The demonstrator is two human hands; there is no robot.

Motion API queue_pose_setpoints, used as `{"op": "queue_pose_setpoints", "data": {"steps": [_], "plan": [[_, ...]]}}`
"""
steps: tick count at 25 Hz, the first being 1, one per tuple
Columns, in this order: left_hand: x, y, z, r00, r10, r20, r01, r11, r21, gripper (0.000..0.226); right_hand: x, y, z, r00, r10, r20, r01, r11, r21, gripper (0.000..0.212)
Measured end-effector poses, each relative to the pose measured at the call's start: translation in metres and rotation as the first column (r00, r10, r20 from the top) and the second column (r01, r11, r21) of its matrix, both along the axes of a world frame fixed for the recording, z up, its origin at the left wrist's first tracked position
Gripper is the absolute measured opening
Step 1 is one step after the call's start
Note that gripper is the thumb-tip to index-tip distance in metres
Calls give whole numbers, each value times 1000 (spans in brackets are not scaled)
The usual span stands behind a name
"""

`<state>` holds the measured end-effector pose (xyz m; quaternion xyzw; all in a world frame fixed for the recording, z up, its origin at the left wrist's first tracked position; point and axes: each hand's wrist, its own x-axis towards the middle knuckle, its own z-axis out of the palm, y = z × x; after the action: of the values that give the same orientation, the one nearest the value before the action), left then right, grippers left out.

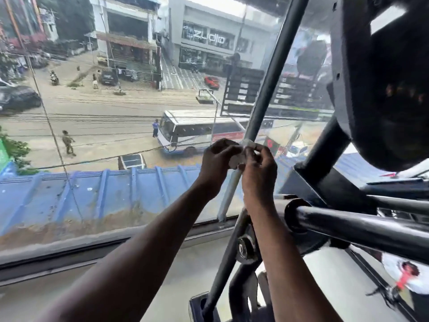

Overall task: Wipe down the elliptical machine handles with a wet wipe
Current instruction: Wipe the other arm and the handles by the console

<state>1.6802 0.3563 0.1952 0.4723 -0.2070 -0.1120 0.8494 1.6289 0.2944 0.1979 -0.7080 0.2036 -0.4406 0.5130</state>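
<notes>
Two bare hands, left hand point(219, 156) and right hand point(258, 168), meet at the slanted grey metal elliptical handle bar point(267, 89), fingers curled and pinching a small crumpled white wet wipe point(236, 160) against it. Wiping seems under way mid-bar; the black horizontal grip tube point(362, 226) looks untouched, likely left.

light: daylight through window point(116, 112) | hands backlit, dark | focus: soft, smeared | edges: wide-angle bend
</notes>
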Motion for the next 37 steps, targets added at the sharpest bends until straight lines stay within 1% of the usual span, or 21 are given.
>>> {"op": "queue_pose_setpoints", "data": {"steps": [3, 7, 9, 12, 13, 15, 18, 20, 22, 23, 24, 25, 26, 28, 29, 30, 31, 32, 35, 36, 37], "plan": [[-4, -9, 5, 999, -24, -32, 24, 1000, -19, 20, 7, -2, 3, 999, 1, 43, -4, 997, 73, 12], [4, -28, 11, 998, -66, -5, 66, 998, 1, 23, 12, -15, -1, 996, -15, 88, 8, 997, 81, 12], [9, -45, 14, 990, -139, 3, 139, 990, -5, 26, 15, -26, 2, 990, -82, 111, 72, 993, 89, 12], [12, -73, 21, 950, -309, 37, 310, 950, -42, 23, 17, -41, 1, 967, -200, 157, 188, 979, 84, 13], [11, -80, 23, 931, -361, 50, 364, 930, -57, 22, 16, -46, 0, 957, -238, 163, 230, 971, 65, 19], [14, -97, 21, 854, -518, 48, 520, 848, -108, 29, 15, -55, 0, 911, -374, 176, 371, 927, 51, 32], [19, -113, 12, 630, -776, 30, 768, 618, -168, 22, 12, -49, 7, 786, -578, 219, 565, 815, 125, 35], [19, -115, 10, 473, -880, 39, 877, 465, -123, 17, 2, -35, 13, 697, -688, 204, 678, 724, 125, 29], [12, -112, 13, 369, -928, 58, 929, 367, -43, 17, -17, -15, 22, 646, -746, 163, 745, 663, 78, 30], [5, -109, 18, 305, -950, 74, 952, 305, -12, 18, -29, -2, 28, 602, -788, 133, 794, 608, 6, 30], [-3, -105, 23, 246, -965, 89, 968, 250, 29, 21, -42, 14, 35, 533, -839, 108, 846, 523, -104, 29], [-12, -100, 29, 202, -975, 95, 974, 210, 86, 23, -57, 31, 41, 444, -890, 102, 879, 411, -241, 28], [-20, -94, 33, 166, -981, 98, 974, 179, 142, 24, -72, 44, 46, 334, -934, 126, 882, 263, -392, 26], [-32, -88, 35, 110, -988, 111, 966, 133, 222, 26, -107, 62, 49, 97, -969, 229, 773, -72, -631, 23], [-36, -89, 34, 108, -988, 113, 960, 133, 248, 30, -121, 66, 47, 12, -965, 261, 692, -180, -699, 23], [-37, -91, 33, 112, -988, 105, 953, 137, 271, 35, -127, 67, 43, -52, -962, 268, 621, -241, -746, 25], [-38, -93, 33, 117, -989, 91, 947, 139, 291, 40, -127, 65, 36, -88, -963, 255, 571, -258, -779, 26], [-38, -96, 35, 121, -990, 76, 944, 139, 301, 44, -120, 60, 24, -90, -971, 221, 540, -234, -808, 28], [-38, -100, 35, 156, -986, 59, 932, 167, 322, 53, -87, 48, -21, -7, -1000, 11, 377, -13, -926, 31], [-38, -99, 35, 167, -984, 64, 925, 179, 334, 56, -87, 49, -25, 12, -1000, -10, 307, 13, -952, 30], [-39, -100, 33, 166, -983, 75, 922, 182, 342, 58, -98, 49, -20, 35, -999, 16, 280, -5, -960, 27]]}}
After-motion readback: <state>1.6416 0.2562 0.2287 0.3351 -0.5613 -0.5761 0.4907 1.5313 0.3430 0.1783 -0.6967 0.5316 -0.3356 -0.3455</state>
